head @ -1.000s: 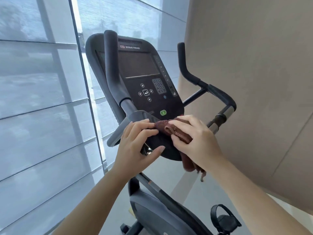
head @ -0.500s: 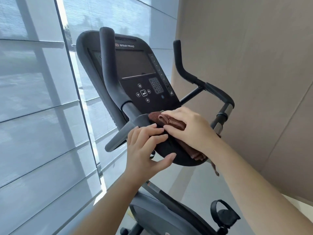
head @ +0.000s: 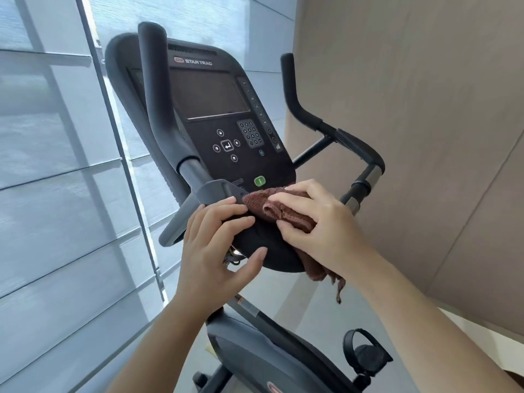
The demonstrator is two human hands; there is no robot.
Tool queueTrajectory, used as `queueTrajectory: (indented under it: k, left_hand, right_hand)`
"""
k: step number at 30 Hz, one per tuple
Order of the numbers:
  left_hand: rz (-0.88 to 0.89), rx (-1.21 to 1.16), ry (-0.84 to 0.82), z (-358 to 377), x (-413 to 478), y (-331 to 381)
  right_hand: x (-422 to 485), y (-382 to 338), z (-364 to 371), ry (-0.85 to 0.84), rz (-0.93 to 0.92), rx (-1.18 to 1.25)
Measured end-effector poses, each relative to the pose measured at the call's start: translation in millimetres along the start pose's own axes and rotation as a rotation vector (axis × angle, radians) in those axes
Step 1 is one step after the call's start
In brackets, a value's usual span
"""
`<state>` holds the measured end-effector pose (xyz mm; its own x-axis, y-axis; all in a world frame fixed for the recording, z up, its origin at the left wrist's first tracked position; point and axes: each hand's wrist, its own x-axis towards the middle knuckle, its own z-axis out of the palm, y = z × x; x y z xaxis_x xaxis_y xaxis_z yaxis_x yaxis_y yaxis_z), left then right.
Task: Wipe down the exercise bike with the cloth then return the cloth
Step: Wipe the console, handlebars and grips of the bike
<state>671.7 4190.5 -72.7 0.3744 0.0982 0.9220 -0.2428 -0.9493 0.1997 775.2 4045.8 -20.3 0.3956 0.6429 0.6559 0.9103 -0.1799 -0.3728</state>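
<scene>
The exercise bike's black console fills the middle of the view, its dark screen above a keypad and a green button. My right hand presses a brown cloth flat against the console's lower edge, just under the green button; a tail of the cloth hangs down below my wrist. My left hand grips the console's bottom left rim, fingers on top and thumb underneath. Black handlebars rise on both sides.
A window wall with grey blinds runs along the left. A beige panelled wall stands close on the right. Below are the bike's grey body and a pedal with strap over a pale floor.
My right hand has slid the cloth a little along the console's lower edge, uncovering the green button. My left hand keeps its grip on the rim. The view has shifted slightly.
</scene>
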Motion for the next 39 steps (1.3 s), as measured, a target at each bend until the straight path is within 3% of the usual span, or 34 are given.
queueTrajectory:
  k: [5,9,15,19,24,28,32,34,39]
  left_hand:
    - [-0.032,0.187,0.051,10,1,25]
    - [0.030,0.366,0.010,38,3,56]
    - [0.062,0.617,0.015,63,5,75]
    - [0.060,0.705,0.137,73,8,74]
    - [0.075,0.737,0.170,78,6,74]
    - [0.061,0.748,0.194,79,5,75]
    - [0.087,0.743,0.245,81,7,73]
    - [0.087,0.754,0.234,81,6,73]
    - [0.055,0.750,0.212,80,4,75]
  right_hand:
    - [-14,29,-11,0.067,-0.096,0.059]
    - [-7,74,-19,0.008,-0.144,0.083]
    - [14,165,-42,0.058,0.116,0.044]
    - [5,127,-21,0.047,-0.124,0.064]
    - [8,110,-21,-0.074,-0.313,-0.048]
    - [26,133,-31,-0.207,-0.193,-0.150]
    - [20,111,-21,-0.226,-0.147,-0.256]
    - [16,97,-17,-0.255,-0.190,-0.230]
    - [34,113,-42,-0.505,-0.388,-0.053]
